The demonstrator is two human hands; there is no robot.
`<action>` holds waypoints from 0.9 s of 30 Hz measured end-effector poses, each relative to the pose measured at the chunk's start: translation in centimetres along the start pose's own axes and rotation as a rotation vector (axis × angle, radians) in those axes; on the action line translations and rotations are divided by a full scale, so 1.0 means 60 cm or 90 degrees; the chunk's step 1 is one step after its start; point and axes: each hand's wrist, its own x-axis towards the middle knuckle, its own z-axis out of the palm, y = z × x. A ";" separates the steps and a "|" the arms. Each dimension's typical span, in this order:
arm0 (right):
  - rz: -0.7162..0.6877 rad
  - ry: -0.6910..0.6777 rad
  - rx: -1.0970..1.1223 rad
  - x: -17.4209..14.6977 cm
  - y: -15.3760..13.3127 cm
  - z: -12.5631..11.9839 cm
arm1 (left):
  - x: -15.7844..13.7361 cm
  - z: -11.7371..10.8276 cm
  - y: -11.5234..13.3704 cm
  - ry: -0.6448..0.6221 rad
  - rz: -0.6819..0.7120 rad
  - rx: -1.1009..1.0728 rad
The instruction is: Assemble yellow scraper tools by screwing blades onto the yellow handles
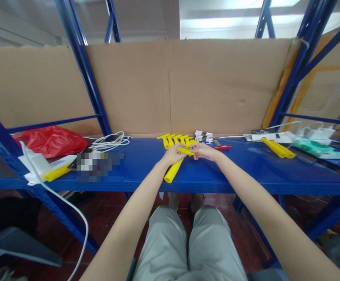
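Observation:
Both my hands meet over the middle of the blue table, around a yellow T-shaped plastic piece (pixel 173 171). Its round tubular handle points toward me, and its flat crosspiece lies between my fingers. My left hand (pixel 173 153) is closed on the crosspiece from the left. From the right, my right hand (pixel 203 151) pinches its other end; whether a small part is in those fingertips is too small to tell. Just behind my hands lies a row of several similar yellow T-shaped pieces (pixel 165 141), partly hidden. A red-handled screwdriver-like tool (pixel 222 147) rests right of my right hand.
White-and-black small parts (pixel 204 136) are stacked behind my right hand. Yellow tubes (pixel 277 148) and a green-white packet (pixel 316 148) lie right on the blue table (pixel 246 171). Left are coiled white cable (pixel 111 141) and a red plastic bag (pixel 53 141). Cardboard (pixel 205 86) walls the back.

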 end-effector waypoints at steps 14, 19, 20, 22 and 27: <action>0.011 0.030 0.028 -0.006 -0.006 0.009 | 0.004 0.007 -0.019 -0.090 0.091 0.001; 0.024 0.057 -0.042 -0.005 -0.004 0.011 | -0.007 -0.009 0.009 -0.135 0.123 0.191; 0.024 0.062 -0.054 -0.005 -0.004 0.012 | -0.009 -0.013 0.019 -0.137 0.127 0.250; 0.024 0.065 -0.071 -0.005 -0.003 0.012 | -0.015 -0.019 0.042 -0.150 0.133 0.362; 0.036 0.063 -0.073 -0.001 0.000 0.010 | -0.029 -0.004 0.096 -0.176 0.129 0.552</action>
